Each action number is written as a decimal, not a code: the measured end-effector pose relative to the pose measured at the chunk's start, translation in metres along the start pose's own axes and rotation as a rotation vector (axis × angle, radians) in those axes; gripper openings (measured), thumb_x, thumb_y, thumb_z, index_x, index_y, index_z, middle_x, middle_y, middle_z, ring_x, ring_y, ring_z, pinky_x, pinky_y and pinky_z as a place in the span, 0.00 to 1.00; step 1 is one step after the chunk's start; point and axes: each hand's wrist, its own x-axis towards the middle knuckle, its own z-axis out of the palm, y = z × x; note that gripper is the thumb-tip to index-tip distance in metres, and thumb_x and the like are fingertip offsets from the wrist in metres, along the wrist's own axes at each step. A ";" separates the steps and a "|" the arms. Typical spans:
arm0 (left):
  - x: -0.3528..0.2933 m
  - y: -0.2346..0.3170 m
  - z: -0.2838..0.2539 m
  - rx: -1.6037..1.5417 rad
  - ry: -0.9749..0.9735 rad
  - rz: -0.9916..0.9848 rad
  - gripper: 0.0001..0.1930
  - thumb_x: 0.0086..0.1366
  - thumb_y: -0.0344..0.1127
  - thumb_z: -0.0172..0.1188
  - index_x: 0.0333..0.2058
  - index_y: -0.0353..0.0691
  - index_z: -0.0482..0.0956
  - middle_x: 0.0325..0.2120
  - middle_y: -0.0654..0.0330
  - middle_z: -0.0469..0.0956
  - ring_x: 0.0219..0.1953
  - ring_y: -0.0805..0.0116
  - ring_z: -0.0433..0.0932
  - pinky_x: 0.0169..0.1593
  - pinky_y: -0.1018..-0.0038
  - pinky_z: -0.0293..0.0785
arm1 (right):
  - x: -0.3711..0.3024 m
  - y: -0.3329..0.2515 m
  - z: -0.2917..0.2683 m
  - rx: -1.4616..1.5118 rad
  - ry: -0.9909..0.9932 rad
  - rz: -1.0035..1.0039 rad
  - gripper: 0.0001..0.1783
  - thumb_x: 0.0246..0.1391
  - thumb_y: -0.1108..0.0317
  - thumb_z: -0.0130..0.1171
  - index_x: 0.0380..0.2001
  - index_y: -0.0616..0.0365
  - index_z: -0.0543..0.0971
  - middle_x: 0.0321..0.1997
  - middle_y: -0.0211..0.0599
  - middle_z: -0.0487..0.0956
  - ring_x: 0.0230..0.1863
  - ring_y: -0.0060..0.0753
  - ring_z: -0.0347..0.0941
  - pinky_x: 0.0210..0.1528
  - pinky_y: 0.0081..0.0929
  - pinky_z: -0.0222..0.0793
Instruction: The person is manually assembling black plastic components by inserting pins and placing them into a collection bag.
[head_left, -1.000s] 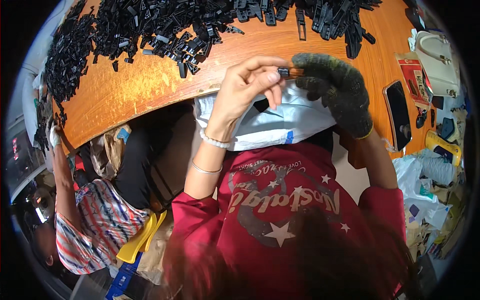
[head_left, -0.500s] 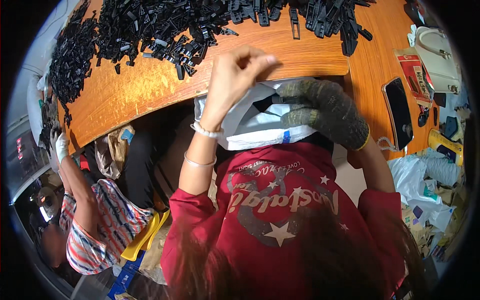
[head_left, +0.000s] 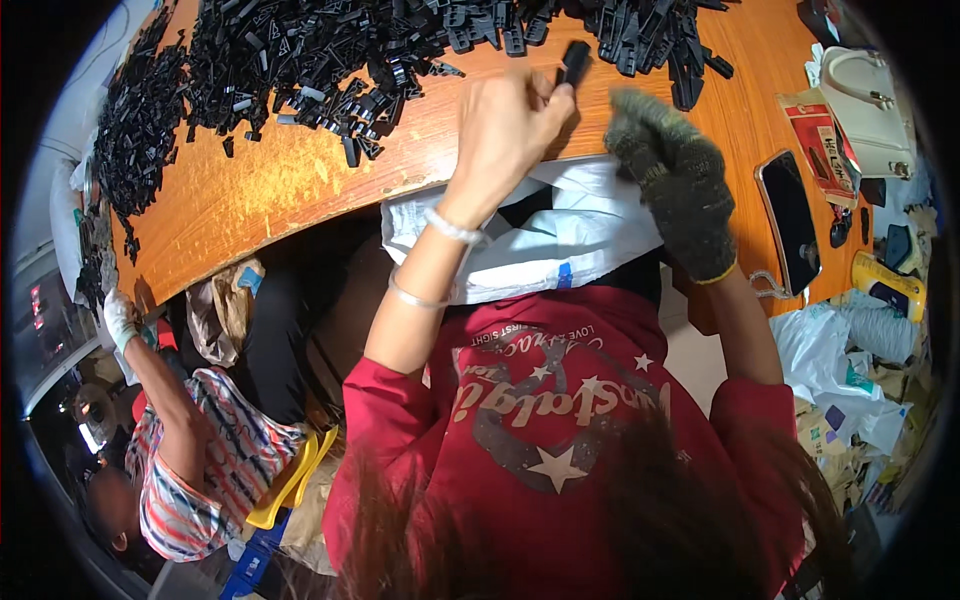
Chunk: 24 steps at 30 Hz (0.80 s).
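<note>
Over the near side of the wooden tabletop (head_left: 290, 190), the person's bare left hand (head_left: 508, 125) has a black plastic clip (head_left: 574, 62), its grip narrowed to a pinch of thumb and fingers on the lower end. From where I stand, the clip points away from the person, its long axis leaning a little to the right, with the free end near the heap of longer black clip pieces (head_left: 650, 40). It lies just right of the left hand's knuckles and up to the left of the right hand (head_left: 680, 185), which wears a dark knitted glove (head_left: 700, 215) and hangs near but apart from it; the bare hand is plainly the nearer, being the one in contact. The gloved fingers are curled, but they blur, and I can't tell whether anything sits inside that grip. Below both hands, a white sack (head_left: 515, 275) spreads across the person's lap, its mouth gaping towards the tabletop. Farther left on the wood, a broad heap of small black plastic parts (head_left: 300, 80) runs along the far side.
</note>
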 end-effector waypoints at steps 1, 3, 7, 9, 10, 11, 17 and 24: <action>-0.008 0.002 -0.007 -0.303 -0.139 -0.173 0.13 0.57 0.37 0.62 0.24 0.31 0.78 0.13 0.56 0.75 0.12 0.68 0.71 0.18 0.74 0.65 | 0.009 0.002 0.002 0.004 -0.005 0.001 0.20 0.53 0.73 0.59 0.50 0.56 0.76 0.39 0.40 0.80 0.39 0.30 0.77 0.42 0.28 0.74; -0.020 0.013 -0.022 -0.823 -0.405 -0.431 0.12 0.63 0.36 0.59 0.25 0.33 0.79 0.16 0.65 0.76 0.11 0.83 0.67 0.15 0.86 0.57 | 0.026 0.002 0.004 -0.605 0.124 -0.708 0.24 0.48 0.75 0.60 0.52 0.54 0.75 0.45 0.41 0.78 0.46 0.37 0.75 0.47 0.33 0.73; -0.022 0.012 -0.042 -0.418 -0.247 -0.230 0.11 0.64 0.37 0.59 0.30 0.34 0.81 0.18 0.62 0.78 0.15 0.79 0.71 0.18 0.81 0.64 | 0.030 0.011 0.003 -0.709 0.013 -0.934 0.27 0.47 0.71 0.61 0.54 0.47 0.73 0.49 0.41 0.76 0.50 0.45 0.72 0.50 0.39 0.70; -0.013 -0.016 -0.048 0.382 0.180 0.131 0.10 0.61 0.35 0.58 0.38 0.37 0.80 0.24 0.55 0.81 0.23 0.65 0.79 0.28 0.72 0.73 | 0.023 0.001 0.008 -0.703 0.006 -0.878 0.24 0.46 0.76 0.62 0.50 0.54 0.76 0.45 0.39 0.79 0.46 0.40 0.76 0.49 0.31 0.71; -0.010 -0.021 -0.051 0.607 0.268 0.191 0.11 0.60 0.33 0.57 0.40 0.38 0.79 0.27 0.53 0.79 0.27 0.59 0.80 0.29 0.70 0.74 | 0.019 -0.009 0.009 -0.734 -0.058 -0.695 0.23 0.48 0.74 0.62 0.50 0.56 0.76 0.44 0.40 0.80 0.45 0.38 0.77 0.48 0.29 0.72; -0.005 -0.024 -0.051 0.710 0.224 0.183 0.10 0.59 0.32 0.57 0.40 0.38 0.79 0.27 0.54 0.79 0.27 0.57 0.79 0.28 0.69 0.74 | 0.018 -0.014 0.009 -0.761 -0.120 -0.511 0.22 0.50 0.72 0.62 0.51 0.57 0.76 0.43 0.40 0.80 0.44 0.37 0.78 0.47 0.27 0.73; -0.008 -0.019 -0.050 0.614 0.013 0.412 0.08 0.58 0.31 0.58 0.36 0.38 0.79 0.29 0.56 0.77 0.26 0.56 0.79 0.28 0.67 0.74 | 0.022 0.007 0.008 -0.514 0.063 -0.573 0.18 0.51 0.59 0.63 0.43 0.55 0.79 0.39 0.43 0.80 0.35 0.40 0.78 0.38 0.32 0.74; -0.015 -0.017 -0.036 0.284 -0.101 0.430 0.06 0.58 0.31 0.59 0.31 0.33 0.77 0.28 0.52 0.73 0.27 0.51 0.76 0.30 0.62 0.72 | 0.045 0.020 -0.001 -0.628 -0.117 -0.806 0.18 0.50 0.58 0.63 0.44 0.50 0.79 0.37 0.36 0.80 0.36 0.35 0.77 0.36 0.29 0.73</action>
